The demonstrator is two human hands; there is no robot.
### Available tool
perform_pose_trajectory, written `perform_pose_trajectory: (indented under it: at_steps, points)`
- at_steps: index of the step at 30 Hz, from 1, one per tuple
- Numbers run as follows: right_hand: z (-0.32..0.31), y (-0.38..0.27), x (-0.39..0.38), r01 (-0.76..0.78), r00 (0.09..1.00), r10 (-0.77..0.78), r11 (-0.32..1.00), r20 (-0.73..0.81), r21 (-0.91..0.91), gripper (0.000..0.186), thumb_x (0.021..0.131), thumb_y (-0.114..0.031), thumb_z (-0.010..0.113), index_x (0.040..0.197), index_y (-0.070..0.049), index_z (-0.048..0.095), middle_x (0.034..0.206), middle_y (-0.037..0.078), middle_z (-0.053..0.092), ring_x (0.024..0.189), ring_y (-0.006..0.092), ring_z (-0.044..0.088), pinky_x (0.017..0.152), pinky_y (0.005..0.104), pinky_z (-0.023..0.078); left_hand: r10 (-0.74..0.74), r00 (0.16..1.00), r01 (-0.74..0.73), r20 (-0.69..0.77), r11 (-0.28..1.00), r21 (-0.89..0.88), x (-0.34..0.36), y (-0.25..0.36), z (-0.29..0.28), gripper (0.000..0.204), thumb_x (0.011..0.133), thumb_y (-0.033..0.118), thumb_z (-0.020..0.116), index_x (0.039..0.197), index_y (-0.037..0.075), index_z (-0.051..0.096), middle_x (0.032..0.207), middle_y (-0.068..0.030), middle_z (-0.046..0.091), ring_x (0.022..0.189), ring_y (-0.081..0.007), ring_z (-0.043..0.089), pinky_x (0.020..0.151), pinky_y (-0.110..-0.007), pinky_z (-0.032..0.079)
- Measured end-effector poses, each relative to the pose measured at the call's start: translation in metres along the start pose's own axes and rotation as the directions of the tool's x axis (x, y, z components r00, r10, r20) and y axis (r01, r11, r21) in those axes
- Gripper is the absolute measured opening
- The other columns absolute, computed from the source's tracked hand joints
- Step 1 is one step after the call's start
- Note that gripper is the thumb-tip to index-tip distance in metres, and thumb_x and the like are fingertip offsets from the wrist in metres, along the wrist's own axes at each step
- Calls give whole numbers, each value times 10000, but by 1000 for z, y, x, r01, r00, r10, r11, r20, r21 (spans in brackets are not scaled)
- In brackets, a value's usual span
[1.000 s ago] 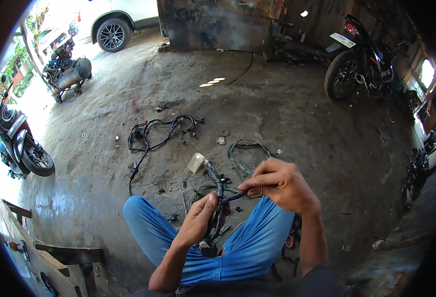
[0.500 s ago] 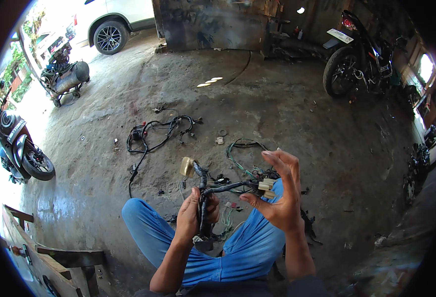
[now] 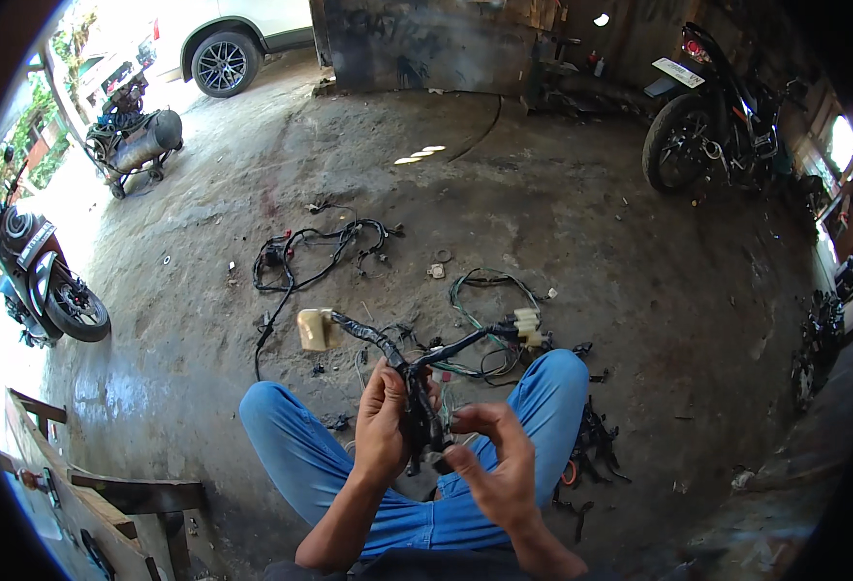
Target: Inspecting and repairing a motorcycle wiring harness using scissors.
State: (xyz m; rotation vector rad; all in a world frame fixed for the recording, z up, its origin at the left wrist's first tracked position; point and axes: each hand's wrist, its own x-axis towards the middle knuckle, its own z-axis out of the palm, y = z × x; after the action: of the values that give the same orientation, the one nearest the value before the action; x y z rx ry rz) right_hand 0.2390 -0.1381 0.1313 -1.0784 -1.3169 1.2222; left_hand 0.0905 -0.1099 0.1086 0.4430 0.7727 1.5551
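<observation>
A wiring harness [image 3: 409, 378] wrapped in black tape forks upward above my lap. My left hand [image 3: 382, 416] is closed around it just below the fork. One branch ends in a cream connector [image 3: 318, 330] at the upper left; the other reaches right to a cluster of cream connectors [image 3: 527, 327]. At the lower end hangs a small dark connector [image 3: 441, 461]. My right hand [image 3: 494, 465] is beside that end, thumb and forefinger curved with a gap between them. The thumb tip is close against the dark connector; contact is hard to make out.
Another black harness [image 3: 295, 281] lies on the concrete floor ahead, with a coil of green wires [image 3: 460, 286] to its right. Dark wire scraps [image 3: 596, 445] lie beside my right knee. Motorcycles stand left [image 3: 48, 286] and far right [image 3: 702, 126]; a wooden bench [image 3: 136, 494] is at lower left.
My right hand has moved down and left from the cream connector cluster to the harness's lower end. The left branch's cream connector has swung left, and the right branch now points farther up.
</observation>
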Motion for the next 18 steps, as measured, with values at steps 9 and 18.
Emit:
perform_pose_trajectory:
  at_steps: [9,18]
  points:
    - [4,-22,16,108,994,-109,958,11,-266,345,826,-112,805,1119,-4,658,990,111,699,869,195,688,794,302,540,45,995,-46,85,999,18,-2,0,-8,365,1068,305,452,1256,8,549,1040,-80,652,899,-140,626,829,-287,519]
    - [-14,-32,41,319,930,-365,863,-46,-391,187,835,-21,765,1018,-17,725,938,102,709,841,181,692,735,293,551,75,961,-75,266,997,-12,-1,6,-6,363,1046,266,512,1287,-5,496,1023,-111,644,903,-171,636,824,-313,519]
